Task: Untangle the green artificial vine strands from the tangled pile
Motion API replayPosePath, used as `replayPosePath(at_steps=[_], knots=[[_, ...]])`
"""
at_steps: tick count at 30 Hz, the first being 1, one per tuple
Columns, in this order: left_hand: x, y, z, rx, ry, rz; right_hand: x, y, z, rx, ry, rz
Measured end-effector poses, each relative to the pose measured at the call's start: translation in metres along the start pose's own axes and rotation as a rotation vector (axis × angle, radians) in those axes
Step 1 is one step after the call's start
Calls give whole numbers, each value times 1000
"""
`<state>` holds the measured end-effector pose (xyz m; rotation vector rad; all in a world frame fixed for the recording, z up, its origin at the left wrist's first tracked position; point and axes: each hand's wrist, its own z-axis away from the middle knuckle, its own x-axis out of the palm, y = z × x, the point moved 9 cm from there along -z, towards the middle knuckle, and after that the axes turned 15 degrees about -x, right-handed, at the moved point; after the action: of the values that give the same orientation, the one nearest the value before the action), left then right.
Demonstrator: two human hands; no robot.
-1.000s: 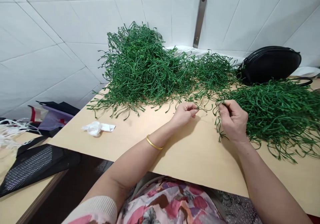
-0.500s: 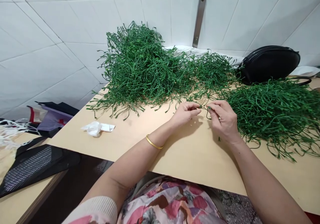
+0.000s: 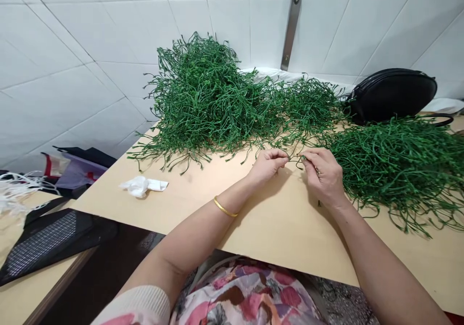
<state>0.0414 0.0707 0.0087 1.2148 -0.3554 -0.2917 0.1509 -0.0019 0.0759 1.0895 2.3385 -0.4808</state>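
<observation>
Close together above the table, both my hands work on one thin green cord [image 3: 299,160] with small knob-like tips. My left hand [image 3: 268,166] pinches one end between thumb and forefinger, and a gold bangle [image 3: 224,207] circles that wrist. Thumb and fingers of my right hand [image 3: 324,176] are closed on the other part of the cord, whose end is partly hidden. Right of that hand lies a heap of similar green cords [image 3: 402,165]. A taller heap of the same cords [image 3: 206,93] is piled behind my left hand, against the wall.
A crumpled white tissue [image 3: 143,185] lies on the pale wooden table [image 3: 195,204], left of my arm. At the back right stands a black pouch [image 3: 395,93]. Dark bags [image 3: 43,243] and white strings [image 3: 21,189] are on a lower surface at left. A metal bracket [image 3: 291,30] is fixed to the tiled wall.
The fingertips of my left hand have closed tighter together on the cord. A loop of cord hanging by my right fingers has grown smaller. The heaps look the same.
</observation>
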Motion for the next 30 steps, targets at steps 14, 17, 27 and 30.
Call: replayPosePath(at_steps=[14, 17, 27, 30], knots=[[-7, -2, -1, 4, 87, -25, -9, -18, -5, -96, 50, -50], [-2, 3, 2, 61, 72, -88, 2, -13, -3, -74, -28, -112], [-3, -1, -1, 79, 119, -112, 20, -11, -1, -55, -87, -216], [-4, -3, -3, 65, 130, -128, 28, -14, 0, -60, -147, -243]])
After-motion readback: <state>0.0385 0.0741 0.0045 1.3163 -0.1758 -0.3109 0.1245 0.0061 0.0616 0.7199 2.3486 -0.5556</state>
